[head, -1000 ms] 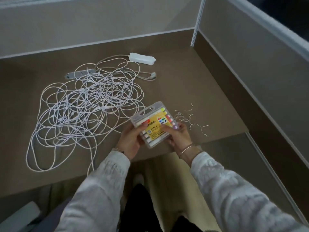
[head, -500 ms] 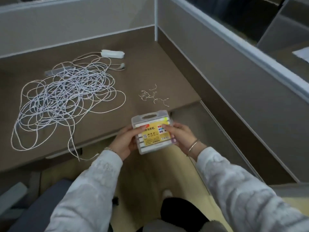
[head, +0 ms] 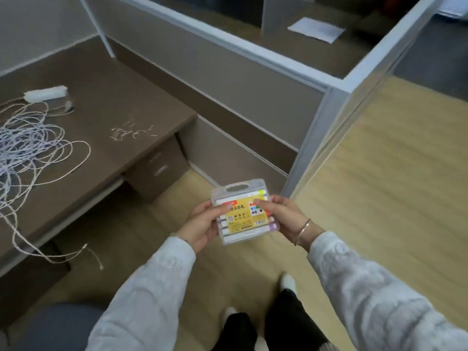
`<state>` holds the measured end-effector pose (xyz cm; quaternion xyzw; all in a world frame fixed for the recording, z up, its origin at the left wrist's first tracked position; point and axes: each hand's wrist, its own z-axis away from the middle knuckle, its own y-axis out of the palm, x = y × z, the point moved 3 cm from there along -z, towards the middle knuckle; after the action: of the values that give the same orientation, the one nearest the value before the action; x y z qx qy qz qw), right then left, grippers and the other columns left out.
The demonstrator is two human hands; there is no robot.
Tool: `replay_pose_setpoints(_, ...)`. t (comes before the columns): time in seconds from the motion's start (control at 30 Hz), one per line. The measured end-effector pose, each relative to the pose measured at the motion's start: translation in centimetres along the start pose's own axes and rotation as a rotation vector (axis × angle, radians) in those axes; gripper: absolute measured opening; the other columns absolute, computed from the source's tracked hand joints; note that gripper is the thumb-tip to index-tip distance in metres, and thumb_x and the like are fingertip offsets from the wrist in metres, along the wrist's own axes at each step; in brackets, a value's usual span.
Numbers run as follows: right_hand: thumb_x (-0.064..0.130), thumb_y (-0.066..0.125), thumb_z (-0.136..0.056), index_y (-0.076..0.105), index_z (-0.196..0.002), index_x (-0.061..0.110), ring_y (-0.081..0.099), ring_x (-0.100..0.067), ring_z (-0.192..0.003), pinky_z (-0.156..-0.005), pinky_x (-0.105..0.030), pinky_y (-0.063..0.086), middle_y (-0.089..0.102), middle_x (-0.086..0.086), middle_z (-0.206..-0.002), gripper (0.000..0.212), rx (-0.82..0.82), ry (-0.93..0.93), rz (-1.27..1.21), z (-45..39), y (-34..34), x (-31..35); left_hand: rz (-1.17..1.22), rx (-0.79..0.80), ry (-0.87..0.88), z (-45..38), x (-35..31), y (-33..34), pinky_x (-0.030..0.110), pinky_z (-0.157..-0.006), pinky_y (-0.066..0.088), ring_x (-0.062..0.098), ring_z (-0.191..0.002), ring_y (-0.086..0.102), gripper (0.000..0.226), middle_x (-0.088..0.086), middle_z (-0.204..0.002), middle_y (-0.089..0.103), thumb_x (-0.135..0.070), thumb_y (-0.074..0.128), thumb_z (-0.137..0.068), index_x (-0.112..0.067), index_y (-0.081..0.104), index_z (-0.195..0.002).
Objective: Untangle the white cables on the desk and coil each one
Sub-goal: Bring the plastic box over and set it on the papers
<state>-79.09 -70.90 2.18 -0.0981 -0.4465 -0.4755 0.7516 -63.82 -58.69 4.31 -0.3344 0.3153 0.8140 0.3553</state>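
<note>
A tangle of thin white cables (head: 27, 150) lies on the brown desk (head: 106, 127) at the far left, partly cut off by the frame edge; one strand (head: 50, 254) hangs over the desk's front edge. A white adapter block (head: 45, 93) sits at the cables' far end. Away from the desk, over the floor, I hold a clear plastic case of marker pens (head: 243, 214) with a yellow label. My left hand (head: 202, 224) grips its left side, thumb on top. My right hand (head: 283, 216) grips its right side.
Small bits of wire ties (head: 131, 133) lie scattered near the desk's right end. A drawer unit (head: 157, 168) sits under the desk. Grey partition walls (head: 228, 79) run along the right, with wooden floor (head: 379, 186) beyond. A grey chair seat (head: 55, 325) is at bottom left.
The view has swung right and away from the desk. Both hands have carried the marker case off the desk top and out over the floor; the cables stayed in place.
</note>
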Motion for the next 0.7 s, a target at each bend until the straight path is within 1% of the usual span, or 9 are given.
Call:
replay_pose_setpoints(0.07,0.016,0.076,-0.076,0.055,-0.110,-0.005,0.071,-0.028,-0.077,-0.063,-0.032,0.058,0.071,-0.022,-0.096,0.046,-0.036,-0.001,-0.033,1.8,-4.6,0.2,-0.053,0.035,-0.024,-0.8,1.3,4.2,0.040,-0.073,0.060,0.026,-0.088,0.072,0.029,0.013,-0.099,0.074,-0.011,0.072,-0.079,-0.012,0.068,-0.107)
replay_pose_setpoints(0.17,0.019,0.078,-0.073,0.053,-0.112,-0.008,0.071,-0.031,-0.081,-0.067,-0.035,0.057,0.071,-0.022,-0.095,0.054,-0.103,-0.025,-0.069,4.4,-12.6,1.1,-0.118,0.123,-0.069,-2.6,3.2,12.1,0.041,-0.076,0.059,0.027,-0.088,0.071,0.024,0.014,-0.100,0.073,-0.010,0.071,-0.082,-0.012,0.068,-0.105)
replay_pose_setpoints(0.2,0.019,0.078,-0.073,0.053,-0.112,-0.009,0.071,-0.030,-0.078,-0.065,-0.034,0.057,0.071,-0.021,-0.093,0.054,-0.129,-0.034,-0.073,5.1,-15.0,1.5,-0.132,0.147,-0.074,-3.3,3.6,14.4,0.042,-0.077,0.059,0.028,-0.089,0.071,0.025,0.015,-0.102,0.073,-0.010,0.072,-0.081,-0.011,0.068,-0.106)
replay_pose_setpoints(0.27,0.014,0.074,-0.078,0.055,-0.106,-0.004,0.070,-0.024,-0.065,-0.054,-0.029,0.055,0.071,-0.018,-0.084,0.039,-0.174,-0.067,-0.085,6.2,-19.9,2.8,-0.151,0.178,-0.079,-5.1,4.5,19.6,0.043,-0.080,0.058,0.028,-0.091,0.070,0.031,0.016,-0.103,0.072,-0.010,0.073,-0.079,-0.009,0.067,-0.110)
replay_pose_setpoints(0.33,0.011,0.072,-0.081,0.056,-0.091,0.003,0.067,-0.022,-0.060,-0.050,-0.028,0.054,0.068,-0.019,-0.085,0.021,-0.228,-0.095,-0.104,7.5,-25.6,4.4,-0.160,0.214,-0.086,-7.0,5.5,25.9,0.046,-0.086,0.056,0.030,-0.095,0.069,0.040,0.017,-0.106,0.072,-0.011,0.075,-0.077,-0.006,0.066,-0.115)
replay_pose_setpoints(0.4,0.010,0.073,-0.080,0.054,-0.080,0.008,0.067,-0.025,-0.065,-0.053,-0.031,0.056,0.066,-0.022,-0.091,0.019,-0.299,-0.135,-0.114,8.6,-31.7,6.2,-0.161,0.262,-0.089,-8.8,6.4,32.4,0.048,-0.090,0.054,0.031,-0.098,0.069,0.047,0.018,-0.108,0.071,-0.014,0.077,-0.072,-0.006,0.065,-0.117)
replay_pose_setpoints(0.43,0.010,0.073,-0.080,0.053,-0.079,0.009,0.067,-0.026,-0.068,-0.056,-0.033,0.058,0.066,-0.023,-0.092,0.020,-0.326,-0.150,-0.115,9.3,-34.9,7.2,-0.162,0.281,-0.090,-9.8,6.9,35.8,0.048,-0.091,0.054,0.031,-0.098,0.068,0.049,0.018,-0.108,0.071,-0.015,0.078,-0.070,-0.006,0.066,-0.116)
replay_pose_setpoints(0.6,0.012,0.074,-0.079,0.055,-0.079,0.008,0.068,-0.028,-0.074,-0.068,-0.037,0.059,0.068,-0.023,-0.095,0.020,-0.389,-0.182,-0.144,10.4,-46.7,11.2,-0.193,0.356,-0.088,-14.0,7.7,48.2,0.051,-0.092,0.052,0.035,-0.102,0.067,0.048,0.020,-0.110,0.070,-0.015,0.078,-0.071,-0.004,0.066,-0.116)
replay_pose_setpoints(0.7,0.014,0.077,-0.076,0.055,-0.085,0.005,0.068,-0.031,-0.078,-0.079,-0.049,0.054,0.067,-0.026,-0.098,0.025,-0.429,-0.192,-0.169,9.4,-53.2,13.9,-0.243,0.389,-0.091,-17.5,7.3,55.1,0.051,-0.093,0.052,0.036,-0.103,0.067,0.045,0.020,-0.109,0.070,-0.015,0.076,-0.075,-0.003,0.065,-0.117)
